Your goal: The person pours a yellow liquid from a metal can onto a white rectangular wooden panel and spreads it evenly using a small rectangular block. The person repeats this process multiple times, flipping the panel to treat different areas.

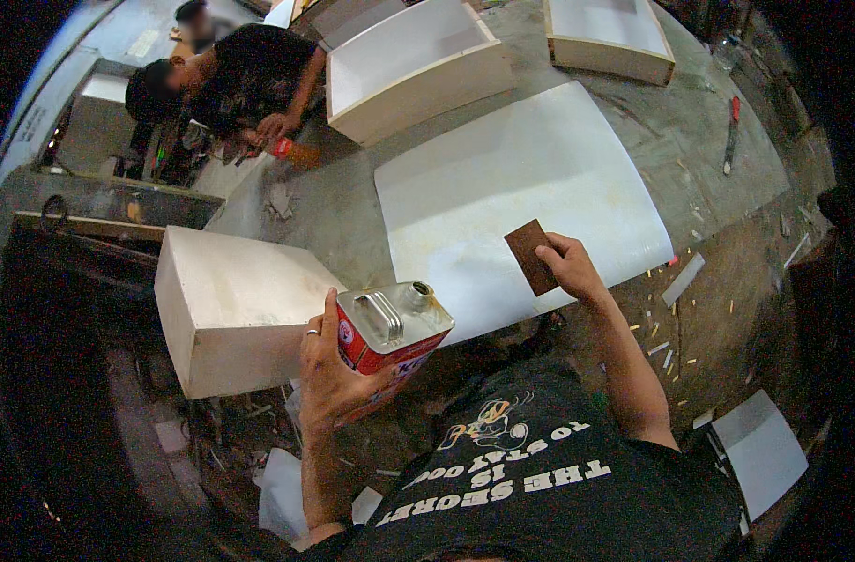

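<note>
Head view: the left hand (326, 375) grips a rectangular red-and-silver metal can (390, 342), uncapped spout upright, while the right hand (570, 267) pinches a thin brown rectangular card (532, 257) above the white sheet (521, 187) beyond; tilting slowly would likely limit spillage.

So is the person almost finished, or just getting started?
Looks like an early stage. Done: the white sheet lies flat on the floor. In hand: the left hand holds an opened metal can, and the right hand holds a brown card. Left: nothing looks spread on the sheet yet.
</note>
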